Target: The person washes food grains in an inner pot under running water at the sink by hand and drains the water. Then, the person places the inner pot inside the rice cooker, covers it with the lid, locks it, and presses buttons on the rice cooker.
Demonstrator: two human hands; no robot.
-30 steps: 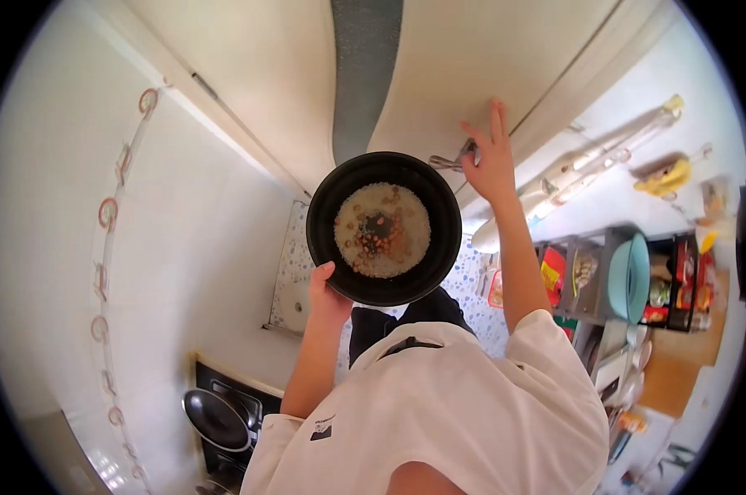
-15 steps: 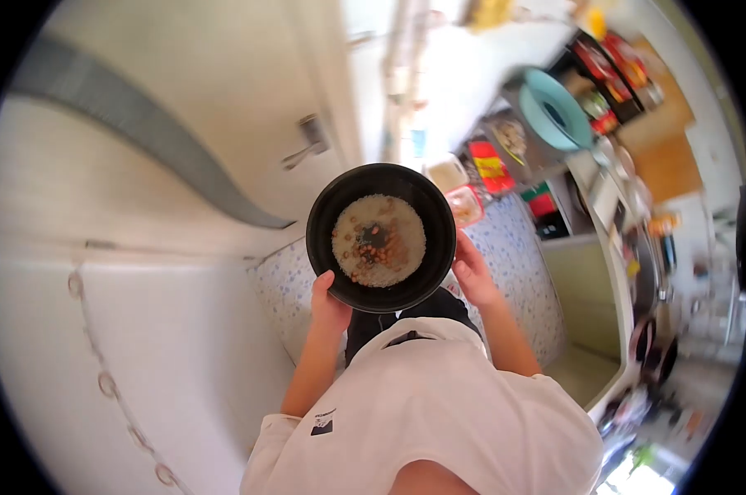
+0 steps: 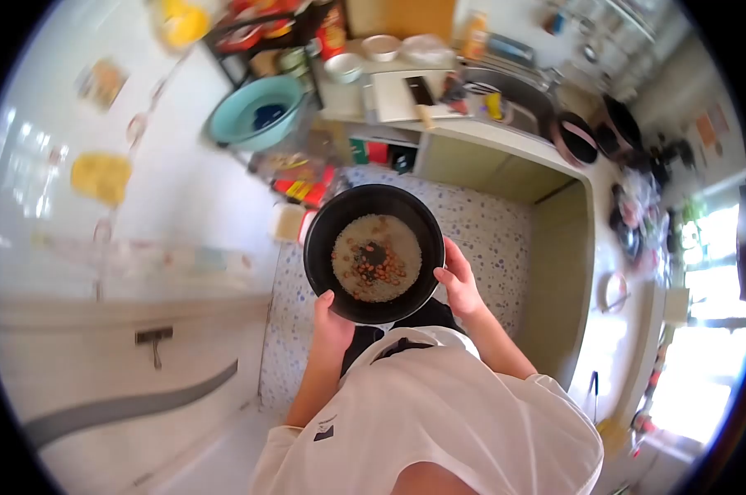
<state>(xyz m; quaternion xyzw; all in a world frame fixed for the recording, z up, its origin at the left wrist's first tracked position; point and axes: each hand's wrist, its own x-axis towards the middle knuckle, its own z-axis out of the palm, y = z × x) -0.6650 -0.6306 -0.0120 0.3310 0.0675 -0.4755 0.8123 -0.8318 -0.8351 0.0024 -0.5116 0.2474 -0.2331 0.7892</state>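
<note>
Head view, now. Item one: a dark round pot (image 3: 319, 247), held before your body over the speckled floor (image 3: 488, 239), between your two hands. Contents: pale grains, apparently rice (image 3: 356, 235), with reddish-brown pieces (image 3: 381, 270) like peanuts; a dark patch shows near the middle.

Item two: your left hand (image 3: 333, 326), gripping the pot's near left side, thumb at the rim, fingers hidden beneath. Item three: your right hand (image 3: 461, 280), gripping the right side, thumb against the rim; its fingers are partly hidden behind the wall. The pot's outside and base are largely out of sight.

Surroundings: a teal basin (image 3: 232, 120), holding something dark blue that is hard to identify; a white board (image 3: 388, 101) bearing a dark flat object (image 3: 420, 89); a sink (image 3: 531, 99), partly cluttered; a window (image 3: 694, 371), washed out by glare. Packets beyond the pot are blurred, and the lens rim cuts off the corners.

Changes: one second ago your right hand was at the door handle (image 3: 154, 337), apart from the pot; now both hands hold it. Your view has turned, bringing the handle to lower left and the sink to the top.
</note>
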